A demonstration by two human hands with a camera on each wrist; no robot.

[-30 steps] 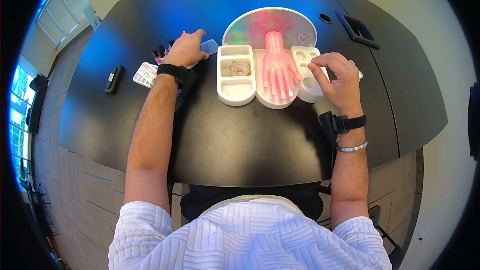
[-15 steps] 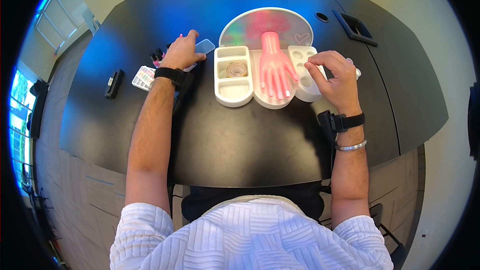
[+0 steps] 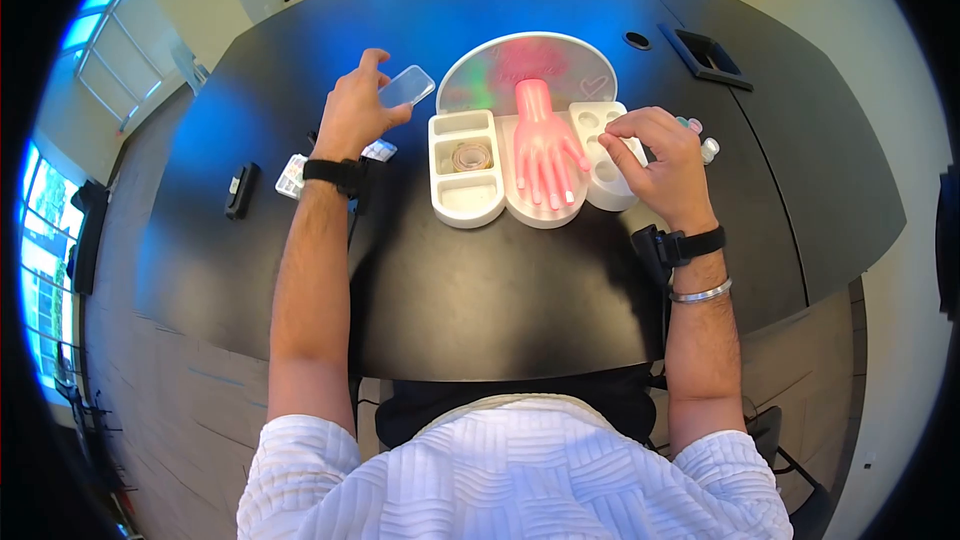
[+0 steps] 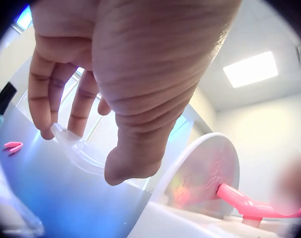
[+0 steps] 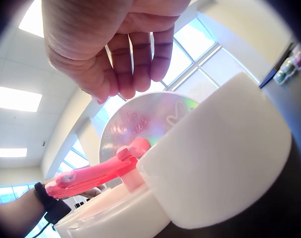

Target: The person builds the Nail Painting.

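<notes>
My left hand (image 3: 352, 112) pinches a clear plastic lid (image 3: 412, 86) between thumb and fingers, over the table left of a white nail display stand (image 3: 468, 208). From the left wrist the lid (image 4: 77, 151) appears as a thin, curved, see-through piece, tilted. A pink practice hand (image 3: 545, 145) lies palm down in the middle of the stand, fingers toward me. My right hand (image 3: 668, 160) hovers above the stand's right section with round wells. Its fingers hang loosely bent, and nothing shows between them in the right wrist view.
A tape roll (image 3: 472, 157) sits in the stand's left section. Behind my left wrist are nail-tip trays (image 3: 290, 176); a polish bottle (image 4: 3, 101) and pink clip (image 4: 13, 147) show nearby. Small bottles (image 3: 709, 150) stand right of my right hand. A black device (image 3: 241, 190) lies far left.
My left hand has risen and moved away from the trays, lifting the clear plastic lid with it. My right hand keeps almost the same pose over the stand.
</notes>
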